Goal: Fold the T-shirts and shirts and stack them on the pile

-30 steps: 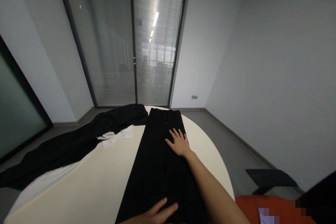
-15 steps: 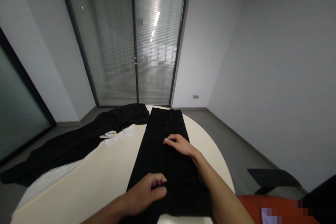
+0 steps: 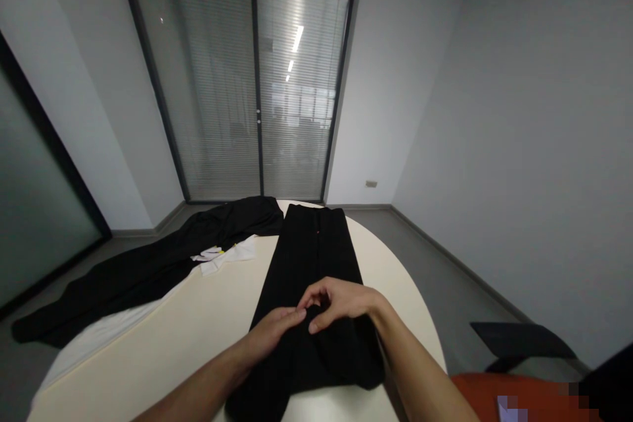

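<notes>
Black trousers [image 3: 314,254] lie lengthwise on the pale round table [image 3: 198,330], their waistband at the far end. My left hand [image 3: 277,330] is closed on the cloth near the middle, thumb on top. Against its fingertips, my right hand [image 3: 341,300] curls over the trousers, with raised fabric between thumb and fingers. The cloth bunches under both hands, and the near edge lies uneven. How firmly the right fingers grip is partly hidden.
Another black garment [image 3: 163,260] stretches along the table's left edge. A white garment [image 3: 230,257] with a small yellow mark shows beneath it. An orange chair seat [image 3: 514,392] with a black armrest [image 3: 524,339] stands at the right. Glass doors [image 3: 257,79] are beyond the table.
My left hand has moved forward and closed on the trousers. My right hand has drawn back towards it, and they now meet. The trousers' near part has bunched and shifted.
</notes>
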A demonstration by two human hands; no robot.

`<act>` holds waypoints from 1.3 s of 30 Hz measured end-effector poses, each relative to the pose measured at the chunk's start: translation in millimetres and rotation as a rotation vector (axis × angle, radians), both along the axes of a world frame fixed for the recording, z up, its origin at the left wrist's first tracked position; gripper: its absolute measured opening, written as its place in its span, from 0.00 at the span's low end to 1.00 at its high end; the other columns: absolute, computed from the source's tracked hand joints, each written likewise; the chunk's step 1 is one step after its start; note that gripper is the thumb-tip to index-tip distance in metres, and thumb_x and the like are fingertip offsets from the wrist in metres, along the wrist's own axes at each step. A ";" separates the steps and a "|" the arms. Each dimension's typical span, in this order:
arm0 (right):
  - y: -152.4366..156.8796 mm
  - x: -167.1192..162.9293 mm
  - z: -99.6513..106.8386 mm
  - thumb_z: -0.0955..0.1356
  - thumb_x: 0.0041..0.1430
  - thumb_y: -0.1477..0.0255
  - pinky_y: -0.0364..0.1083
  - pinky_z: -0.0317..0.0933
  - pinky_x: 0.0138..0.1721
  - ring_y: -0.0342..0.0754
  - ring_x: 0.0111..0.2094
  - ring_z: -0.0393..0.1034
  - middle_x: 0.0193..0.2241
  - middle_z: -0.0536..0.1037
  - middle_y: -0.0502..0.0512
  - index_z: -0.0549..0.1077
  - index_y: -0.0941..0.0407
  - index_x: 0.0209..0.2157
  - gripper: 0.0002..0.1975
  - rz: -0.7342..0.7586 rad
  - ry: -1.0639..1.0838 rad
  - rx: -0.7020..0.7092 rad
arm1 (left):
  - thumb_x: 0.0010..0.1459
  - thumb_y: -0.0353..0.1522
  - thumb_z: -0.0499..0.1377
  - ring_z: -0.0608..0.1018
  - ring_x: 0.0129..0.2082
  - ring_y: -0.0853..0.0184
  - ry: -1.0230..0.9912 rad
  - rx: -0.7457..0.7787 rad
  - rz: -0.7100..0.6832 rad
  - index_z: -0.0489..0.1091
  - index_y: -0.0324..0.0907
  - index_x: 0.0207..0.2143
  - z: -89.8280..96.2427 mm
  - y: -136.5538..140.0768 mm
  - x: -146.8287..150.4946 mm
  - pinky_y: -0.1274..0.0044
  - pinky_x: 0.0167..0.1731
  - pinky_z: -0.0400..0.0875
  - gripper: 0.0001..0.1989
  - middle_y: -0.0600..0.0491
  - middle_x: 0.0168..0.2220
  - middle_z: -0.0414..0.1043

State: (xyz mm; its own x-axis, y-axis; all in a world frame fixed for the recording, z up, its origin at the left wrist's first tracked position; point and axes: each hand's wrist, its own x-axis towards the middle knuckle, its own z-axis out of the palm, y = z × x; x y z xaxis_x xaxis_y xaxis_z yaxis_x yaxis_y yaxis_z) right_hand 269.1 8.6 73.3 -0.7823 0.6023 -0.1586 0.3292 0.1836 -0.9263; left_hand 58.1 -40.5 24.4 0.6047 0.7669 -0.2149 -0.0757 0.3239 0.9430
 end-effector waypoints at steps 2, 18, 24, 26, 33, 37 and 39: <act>1.0 -2.9 -5.3 0.79 0.42 0.60 0.42 0.59 0.37 0.43 0.33 0.65 0.28 0.74 0.46 0.80 0.57 0.39 0.22 -0.006 0.037 -0.004 | 0.54 0.52 0.63 0.79 0.35 0.61 0.015 -0.017 0.005 0.78 0.36 0.39 0.7 -1.4 0.7 0.71 0.43 0.68 0.26 0.48 0.33 0.79; 38.9 37.9 -33.4 0.72 0.51 0.54 0.51 0.63 0.49 0.52 0.41 0.72 0.36 0.79 0.52 0.77 0.56 0.40 0.22 -0.642 0.172 0.151 | 0.54 0.49 0.66 0.63 0.65 0.53 0.264 0.447 0.128 0.59 0.42 0.65 3.3 27.1 -59.0 0.63 0.65 0.55 0.41 0.43 0.65 0.61; 26.8 33.3 -21.8 0.69 0.55 0.67 0.53 0.57 0.59 0.53 0.52 0.70 0.46 0.79 0.54 0.76 0.55 0.42 0.13 -0.464 0.085 0.152 | 0.62 0.47 0.58 0.71 0.59 0.55 0.266 0.452 0.265 0.70 0.42 0.58 8.9 22.1 -38.9 0.66 0.61 0.61 0.27 0.47 0.58 0.72; 23.1 31.0 -17.8 0.69 0.52 0.70 0.53 0.53 0.62 0.53 0.57 0.67 0.52 0.76 0.56 0.74 0.55 0.39 0.11 -0.427 0.092 0.119 | 0.63 0.47 0.56 0.73 0.57 0.55 0.259 0.453 0.288 0.73 0.42 0.54 11.6 22.2 -36.8 0.67 0.60 0.62 0.24 0.49 0.55 0.74; 28.7 26.3 -32.6 0.71 0.48 0.72 0.51 0.58 0.56 0.51 0.50 0.70 0.47 0.77 0.55 0.68 0.54 0.34 0.11 -0.347 0.191 0.001 | 0.63 0.44 0.57 0.74 0.54 0.56 0.314 0.534 0.262 0.72 0.42 0.54 5.7 30.4 -41.9 0.66 0.59 0.62 0.22 0.47 0.54 0.75; 32.0 27.8 -39.4 0.72 0.47 0.72 0.45 0.62 0.41 0.45 0.34 0.68 0.31 0.73 0.46 0.69 0.55 0.36 0.13 -0.365 0.110 -0.006 | 0.56 0.37 0.64 0.73 0.57 0.56 0.330 0.537 0.113 0.69 0.43 0.57 7.1 27.0 -49.8 0.66 0.60 0.62 0.27 0.46 0.56 0.72; 29.7 27.9 -36.5 0.72 0.49 0.71 0.44 0.60 0.38 0.44 0.33 0.65 0.31 0.71 0.46 0.69 0.55 0.36 0.13 -0.362 0.121 0.027 | 0.54 0.35 0.64 0.73 0.56 0.57 0.304 0.504 0.066 0.68 0.43 0.58 7.3 25.4 -51.9 0.68 0.58 0.64 0.29 0.46 0.55 0.73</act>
